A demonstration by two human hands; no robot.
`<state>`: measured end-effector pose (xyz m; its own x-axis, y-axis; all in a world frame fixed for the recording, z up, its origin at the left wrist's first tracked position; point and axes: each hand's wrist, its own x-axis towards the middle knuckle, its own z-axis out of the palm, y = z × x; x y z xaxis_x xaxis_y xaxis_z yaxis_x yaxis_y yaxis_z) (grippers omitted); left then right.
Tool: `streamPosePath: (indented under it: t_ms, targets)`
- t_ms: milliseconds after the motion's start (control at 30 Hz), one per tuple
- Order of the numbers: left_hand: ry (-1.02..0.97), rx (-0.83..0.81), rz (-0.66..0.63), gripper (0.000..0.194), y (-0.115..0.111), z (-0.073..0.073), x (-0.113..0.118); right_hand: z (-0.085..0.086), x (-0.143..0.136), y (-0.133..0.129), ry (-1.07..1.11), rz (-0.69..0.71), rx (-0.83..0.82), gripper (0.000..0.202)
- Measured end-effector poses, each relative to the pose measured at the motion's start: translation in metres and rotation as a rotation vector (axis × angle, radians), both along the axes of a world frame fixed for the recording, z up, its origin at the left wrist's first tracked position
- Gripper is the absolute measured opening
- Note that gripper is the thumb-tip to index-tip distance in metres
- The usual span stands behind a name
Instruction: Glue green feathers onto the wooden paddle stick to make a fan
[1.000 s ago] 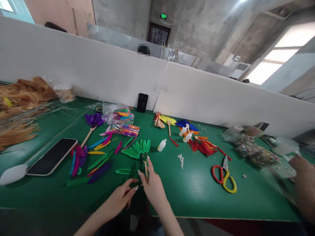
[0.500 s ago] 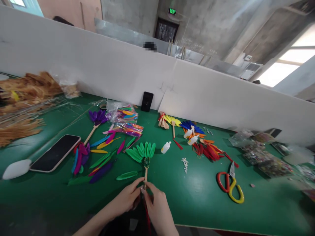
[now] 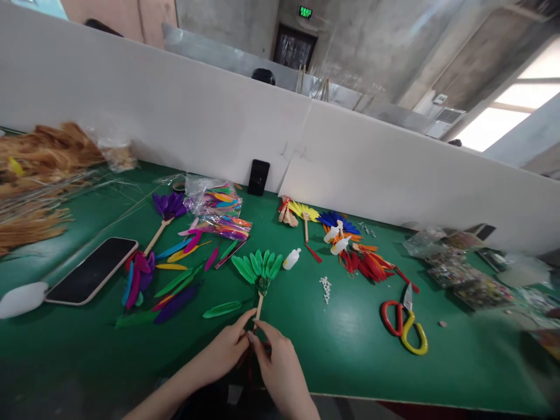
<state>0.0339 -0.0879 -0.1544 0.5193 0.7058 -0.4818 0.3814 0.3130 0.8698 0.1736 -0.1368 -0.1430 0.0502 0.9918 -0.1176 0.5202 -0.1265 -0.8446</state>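
Observation:
A small fan of green feathers [image 3: 258,267] on a flat wooden handle [image 3: 259,305] stands out in front of me, feathers pointing away. My left hand [image 3: 227,349] pinches the lower end of the handle from the left. From the right, my right hand [image 3: 282,357] has thumb and fingertips closed at the same end. Between the fingertips the handle's tip is hidden, and a bit of dark red cord shows faintly below. A single green feather [image 3: 221,309] lies just left of the fan. To its right are a white glue bottle [image 3: 291,258] and a small heap of white beads [image 3: 325,289].
Scissors [image 3: 406,326] with red and yellow handles lie at right. Purple [image 3: 170,205], yellow [image 3: 305,211] and blue [image 3: 339,221] feather fans lie farther back. A phone [image 3: 93,271], loose feathers [image 3: 177,303] and bagged feathers [image 3: 219,204] are at left. A white partition [image 3: 196,116] bounds the green table.
The green fan has swung slightly to the right at its feather end. Both hands stay on the handle's lower end. Less red cord shows below them, and the view has shifted a little.

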Motion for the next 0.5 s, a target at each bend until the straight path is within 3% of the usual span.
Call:
streamPosePath:
  t_ms: [100, 233, 367, 500]
  targets:
    - [0.032, 0.044, -0.047, 0.073, 0.002, 0.003, -0.007, -0.001, 0.017, 0.016, -0.021, -0.074, 0.015, 0.031]
    - [0.056, 0.067, -0.123, 0.07, 0.001, 0.007, -0.021, -0.007, 0.058, 0.058, 0.047, -0.431, 0.182, 0.041]
    - [0.048, 0.122, -0.158, 0.058, 0.003, 0.009, -0.029, -0.015, 0.081, 0.101, 0.1, -0.442, 0.238, 0.078]
    - [0.049, 0.184, -0.203, 0.047, 0.007, 0.01, -0.029, -0.02, 0.073, 0.127, 0.125, -0.379, 0.231, 0.071]
